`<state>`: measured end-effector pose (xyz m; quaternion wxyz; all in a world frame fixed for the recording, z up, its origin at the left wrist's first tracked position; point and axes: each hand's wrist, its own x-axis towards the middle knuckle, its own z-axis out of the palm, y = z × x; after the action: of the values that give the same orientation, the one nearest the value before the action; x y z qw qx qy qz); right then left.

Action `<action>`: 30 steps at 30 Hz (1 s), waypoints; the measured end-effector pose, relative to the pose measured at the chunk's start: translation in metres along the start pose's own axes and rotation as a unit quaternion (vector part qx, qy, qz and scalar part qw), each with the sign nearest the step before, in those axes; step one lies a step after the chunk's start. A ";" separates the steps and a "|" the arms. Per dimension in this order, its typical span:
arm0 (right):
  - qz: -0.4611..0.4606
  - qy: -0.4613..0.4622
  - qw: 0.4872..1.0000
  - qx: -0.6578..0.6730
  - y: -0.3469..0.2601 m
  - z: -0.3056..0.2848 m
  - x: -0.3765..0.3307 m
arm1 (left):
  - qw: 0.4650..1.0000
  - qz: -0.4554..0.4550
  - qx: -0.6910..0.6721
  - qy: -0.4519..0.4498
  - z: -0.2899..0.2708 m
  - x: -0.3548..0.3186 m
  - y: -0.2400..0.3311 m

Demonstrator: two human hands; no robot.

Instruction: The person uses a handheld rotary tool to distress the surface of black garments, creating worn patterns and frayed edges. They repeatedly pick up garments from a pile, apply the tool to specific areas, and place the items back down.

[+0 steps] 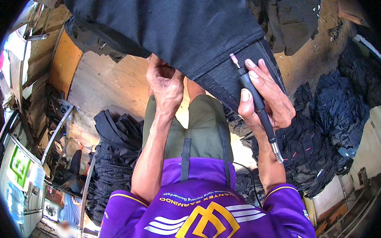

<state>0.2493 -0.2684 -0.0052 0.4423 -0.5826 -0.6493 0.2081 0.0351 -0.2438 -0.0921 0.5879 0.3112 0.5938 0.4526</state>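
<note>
A black denim garment (173, 29) spreads across the top, narrowing to a stitched end at the right. My left hand (166, 83) is closed at its lower left edge, the fingertips partly hidden by cloth. In my right hand (273, 101) is a slim black rotary grinding pen (258, 100) with a small pink stone tip and a metal spring at the rear. Thumb and fingers wrap its body, while the tip points up over the fabric near the seam. Whether the tip touches the cloth I cannot tell.
Dark garments lie heaped at my left (115, 161) and right (308, 147). More black cloth (288, 14) sits at the upper right. Brown board flooring (106, 80) shows beneath. Metal rails (57, 134) and a green-and-white container (20, 162) stand at the left. A thin black cable (254, 186) runs beside my right side.
</note>
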 end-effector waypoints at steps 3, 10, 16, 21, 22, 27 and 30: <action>-0.014 -0.011 1.000 0.015 -0.001 0.001 0.001 | 1.000 -0.006 -0.005 -0.005 0.001 0.000 0.001; -0.035 -0.054 0.998 0.023 -0.003 0.004 0.003 | 0.998 0.045 -0.037 -0.026 0.000 0.003 -0.005; -0.040 -0.085 0.995 0.038 -0.006 0.005 0.005 | 0.998 0.040 -0.039 -0.028 -0.002 0.003 -0.006; -0.039 -0.140 0.987 0.065 -0.005 -0.001 0.007 | 0.999 0.006 -0.032 -0.023 0.002 0.004 0.005; -0.041 -0.120 0.989 0.080 -0.005 -0.001 0.007 | 1.000 -0.004 -0.017 -0.023 0.002 0.004 0.007; 0.120 0.121 0.966 0.197 -0.006 -0.009 0.010 | 0.988 -0.091 0.081 -0.091 -0.036 -0.001 0.030; 0.207 0.235 0.928 0.204 -0.012 -0.022 0.021 | 0.990 -0.046 0.083 -0.105 -0.088 0.013 0.078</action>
<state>0.2622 -0.2565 0.0228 0.6386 -0.6333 -0.3355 0.2804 -0.0651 -0.2161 -0.0357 0.6392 0.3772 0.5781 0.3389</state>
